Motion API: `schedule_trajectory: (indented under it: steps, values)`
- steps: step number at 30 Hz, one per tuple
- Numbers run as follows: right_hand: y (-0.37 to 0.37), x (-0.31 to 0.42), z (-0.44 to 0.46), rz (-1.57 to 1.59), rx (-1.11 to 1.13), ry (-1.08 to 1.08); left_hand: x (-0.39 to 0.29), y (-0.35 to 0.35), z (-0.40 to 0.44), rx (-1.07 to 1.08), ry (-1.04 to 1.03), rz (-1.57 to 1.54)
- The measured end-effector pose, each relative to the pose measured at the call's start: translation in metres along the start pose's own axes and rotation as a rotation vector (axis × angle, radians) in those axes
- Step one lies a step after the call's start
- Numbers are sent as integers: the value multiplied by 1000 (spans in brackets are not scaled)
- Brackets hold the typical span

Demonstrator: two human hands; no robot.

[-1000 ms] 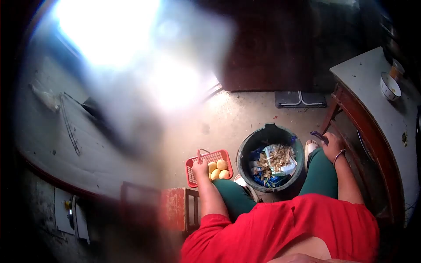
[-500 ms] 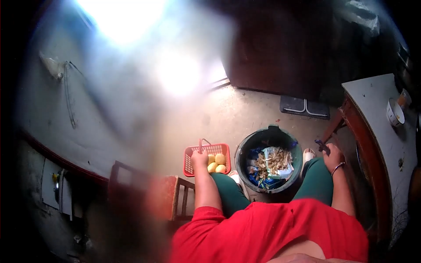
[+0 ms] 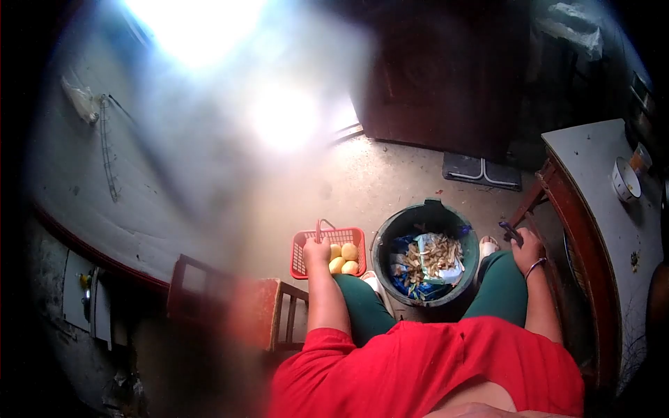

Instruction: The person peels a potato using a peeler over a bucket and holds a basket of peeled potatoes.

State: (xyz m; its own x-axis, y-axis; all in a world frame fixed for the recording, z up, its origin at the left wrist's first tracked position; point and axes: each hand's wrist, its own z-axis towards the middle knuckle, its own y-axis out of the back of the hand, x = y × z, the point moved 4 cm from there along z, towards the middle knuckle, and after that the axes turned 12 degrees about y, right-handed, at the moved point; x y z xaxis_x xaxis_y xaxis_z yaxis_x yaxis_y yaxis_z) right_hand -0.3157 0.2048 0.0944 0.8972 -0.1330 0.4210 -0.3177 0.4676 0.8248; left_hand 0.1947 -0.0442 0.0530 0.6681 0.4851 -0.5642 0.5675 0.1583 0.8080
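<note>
Two closed hands: left hand (image 3: 317, 252) on a red plastic basket (image 3: 300, 256), right hand (image 3: 528, 251) on a slim dark tool (image 3: 512, 233)

The left hand is clenched around the basket's handle (image 3: 318, 228), which rises past the far side of the fist. Under and around that grip spreads the basket's slatted body, with four yellow, peeled-looking potatoes (image 3: 349, 251) in view just to the right of the fingers. The right hand is wrapped around the tool, whose end juts out beyond the fist, angled away from the body and toward the left; its exact kind is too small to tell. A bangle (image 3: 536, 265) circles the wrist behind this grip.

Between the two grips stands a round dark-green bin (image 3: 417, 217), apart from both hands, holding a heap of pale brown peelings (image 3: 440, 255) on crumpled plastic packaging (image 3: 426, 287). Nearer the body than the left grip, and to its left, is a red wooden stool (image 3: 270, 306), partly blurred. Well right of the right grip, a pale-topped table (image 3: 592, 157) carries a white bowl (image 3: 626, 180).
</note>
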Motion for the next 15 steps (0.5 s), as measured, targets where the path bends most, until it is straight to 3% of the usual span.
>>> schedule_trajectory:
  steps: [15]
  values:
    - [2, 4, 0, 21, -43, 41, 0, -6, 3, 17, -55, -9]
